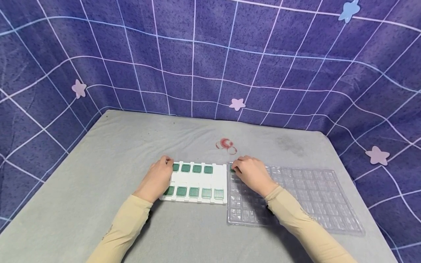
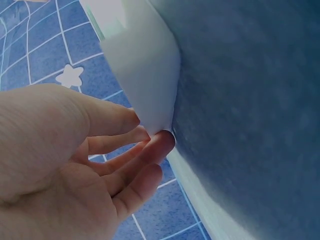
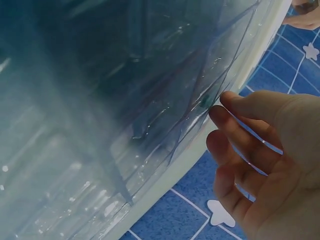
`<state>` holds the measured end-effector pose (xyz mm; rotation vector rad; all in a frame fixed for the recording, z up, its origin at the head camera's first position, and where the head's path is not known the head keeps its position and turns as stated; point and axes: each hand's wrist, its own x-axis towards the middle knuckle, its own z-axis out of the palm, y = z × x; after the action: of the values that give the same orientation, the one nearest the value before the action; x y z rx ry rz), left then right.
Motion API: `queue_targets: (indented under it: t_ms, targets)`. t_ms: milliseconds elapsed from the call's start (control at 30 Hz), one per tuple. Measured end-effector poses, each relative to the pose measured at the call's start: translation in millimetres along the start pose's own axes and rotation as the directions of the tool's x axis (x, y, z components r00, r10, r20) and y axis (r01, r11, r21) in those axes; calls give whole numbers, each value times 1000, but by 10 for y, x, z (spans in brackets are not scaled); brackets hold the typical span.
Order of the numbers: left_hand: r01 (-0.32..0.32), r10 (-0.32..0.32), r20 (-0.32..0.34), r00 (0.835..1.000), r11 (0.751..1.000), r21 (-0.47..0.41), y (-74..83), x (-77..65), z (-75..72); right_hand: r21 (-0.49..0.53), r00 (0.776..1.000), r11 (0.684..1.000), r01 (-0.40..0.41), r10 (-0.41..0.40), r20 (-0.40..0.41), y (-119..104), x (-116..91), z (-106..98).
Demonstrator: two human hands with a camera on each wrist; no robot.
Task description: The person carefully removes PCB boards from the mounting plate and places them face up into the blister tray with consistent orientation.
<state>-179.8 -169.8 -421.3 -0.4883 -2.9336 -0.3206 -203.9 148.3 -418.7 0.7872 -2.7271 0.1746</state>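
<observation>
My left hand (image 1: 157, 179) grips the far left corner of a white tray (image 1: 194, 178), thumb on one side and fingertips on the other in the left wrist view. Small green square boards (image 1: 194, 192) with a fine grid sit in two rows in this tray; its far row has a bare stretch at the right end. My right hand (image 1: 252, 172) is over the far left compartment of a clear plastic tray (image 1: 306, 190). Between its thumb and forefinger it pinches a small green board (image 1: 232, 168), mostly hidden by the fingers. The board is a dark green patch (image 3: 205, 100) in the right wrist view.
Both trays lie side by side on a grey cloth-covered table (image 1: 184, 233). The clear tray is divided into many compartments. Red ring-shaped marks (image 1: 226, 143) stain the cloth behind the trays. A purple-blue gridded curtain (image 1: 210, 58) with stars surrounds the back and sides.
</observation>
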Motion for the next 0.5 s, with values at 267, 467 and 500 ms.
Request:
queue_targets:
  t_ms: [267,467,500]
  targets:
    - [5,-5,22,1000,1000,-18,-14,7,10,3,1000,1000,-3,3,-10,-11,8,11]
    - [12,-12,32,999,1000,-17,-17,2,5,9,1000,1000,-2,2,-22,-13,1,18]
    - [14,-13,34,999,1000,-16,-17,2,5,9,1000,1000,-2,2,-23,-13,1,17]
